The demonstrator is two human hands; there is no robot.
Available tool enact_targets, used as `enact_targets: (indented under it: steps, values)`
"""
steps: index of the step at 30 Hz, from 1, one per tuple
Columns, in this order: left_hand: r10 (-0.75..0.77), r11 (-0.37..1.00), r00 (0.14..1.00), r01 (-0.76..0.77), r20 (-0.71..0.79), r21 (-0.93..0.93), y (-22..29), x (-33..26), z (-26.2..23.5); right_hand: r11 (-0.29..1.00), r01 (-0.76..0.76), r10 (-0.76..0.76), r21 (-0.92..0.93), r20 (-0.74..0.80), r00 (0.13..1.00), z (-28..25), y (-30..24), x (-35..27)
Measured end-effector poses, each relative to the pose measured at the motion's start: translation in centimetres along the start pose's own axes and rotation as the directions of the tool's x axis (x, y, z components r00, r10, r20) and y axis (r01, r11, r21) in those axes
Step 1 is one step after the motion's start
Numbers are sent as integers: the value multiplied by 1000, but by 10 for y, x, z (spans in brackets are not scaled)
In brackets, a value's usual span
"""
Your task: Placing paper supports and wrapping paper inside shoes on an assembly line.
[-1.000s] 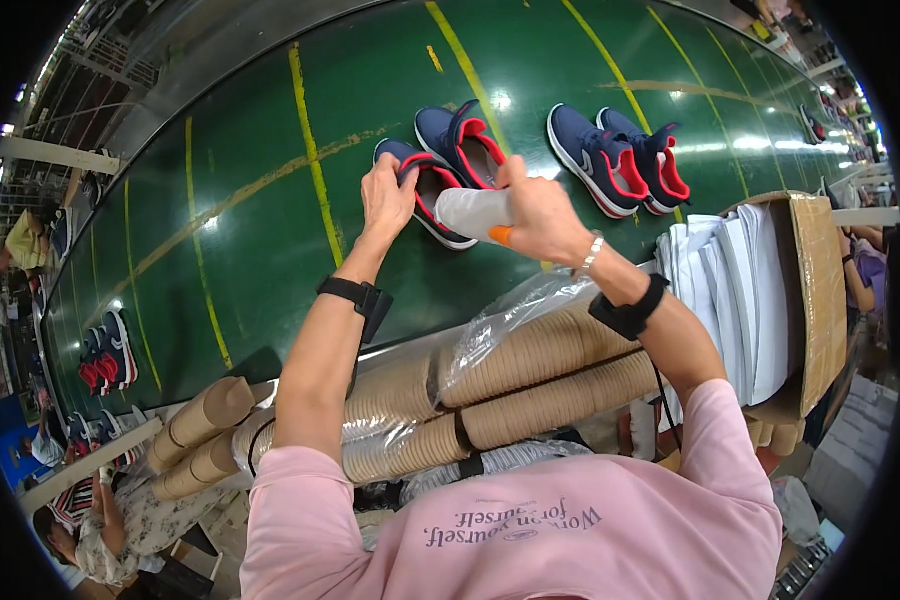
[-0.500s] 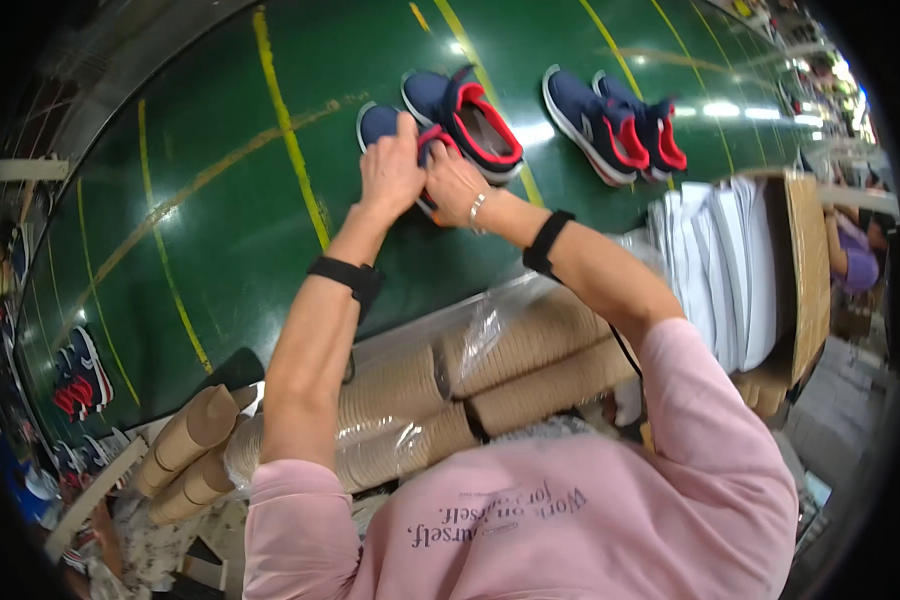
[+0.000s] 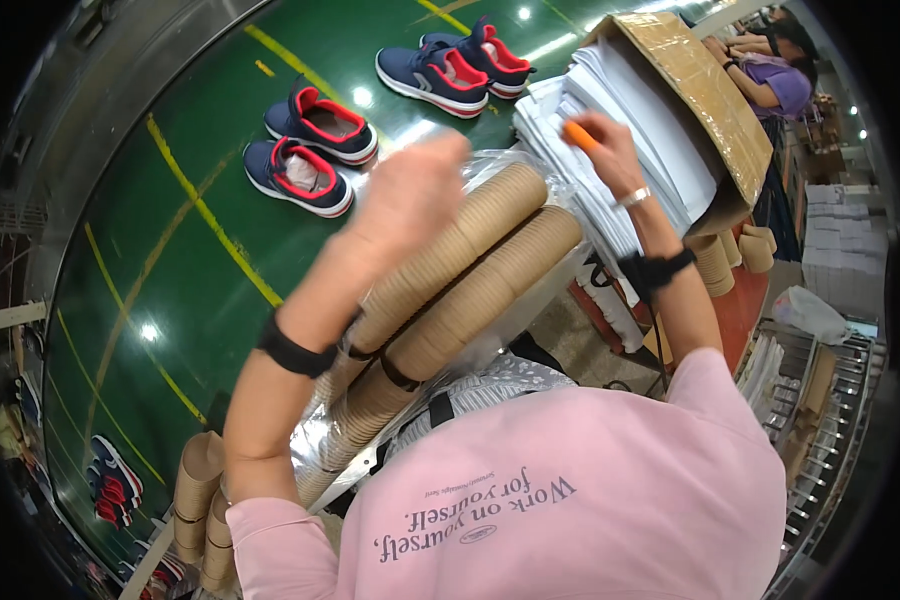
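Your right hand (image 3: 610,150), upper right of frame, pinches a small orange-tipped object (image 3: 578,133) over the stack of white paper sheets (image 3: 610,100): light, thin, floppy; take them by an edge. Left hand (image 3: 410,195) is blurred; its grip I cannot tell.

Two long stacks of paper cups (image 3: 470,270) lie side by side in the middle, with the conveyor belt (image 3: 170,300) to their left. On the belt, one pair of shoes (image 3: 310,150) lies far left of the cups, and a second pair (image 3: 455,65) lies farther off. A stack of paper sheets (image 3: 620,130) sits in a cardboard box (image 3: 705,90) at the far right, just beyond the cups. More cup stacks (image 3: 200,500) lie near left.
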State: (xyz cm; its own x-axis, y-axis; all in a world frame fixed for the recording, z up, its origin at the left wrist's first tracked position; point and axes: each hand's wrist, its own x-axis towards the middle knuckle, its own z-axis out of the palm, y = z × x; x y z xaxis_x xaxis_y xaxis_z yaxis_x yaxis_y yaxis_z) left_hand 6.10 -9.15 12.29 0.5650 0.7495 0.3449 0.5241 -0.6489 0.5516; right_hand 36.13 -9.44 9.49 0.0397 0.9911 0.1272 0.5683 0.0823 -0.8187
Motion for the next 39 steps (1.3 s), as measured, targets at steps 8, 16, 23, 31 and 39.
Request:
enact_targets:
  steps: [8, 16, 23, 31, 39]
  values:
    - [-52, 999, 984, 48, 171, 25, 86, -9, 139, 727, -338, 309, 597, 156, 938, 41, 76, -121]
    - [-231, 965, 966, 213, 118, 150, 97, -12, 159, 896, -176, 219, 408, -61, 974, 13, 89, -90]
    - [-169, 881, 984, 125, -57, -456, 106, 43, 118, 872, 143, -415, 467, 553, 722, -83, 19, -21]
    - [-13, 564, 866, 419, 500, -711, 126, 39, 123, 858, 256, -286, -446, 0, 958, -98, 183, 96]
    - [-671, 654, 713, 439, -204, -616, 80, 64, 120, 630, -67, 109, 774, -2, 994, -16, 41, 82]
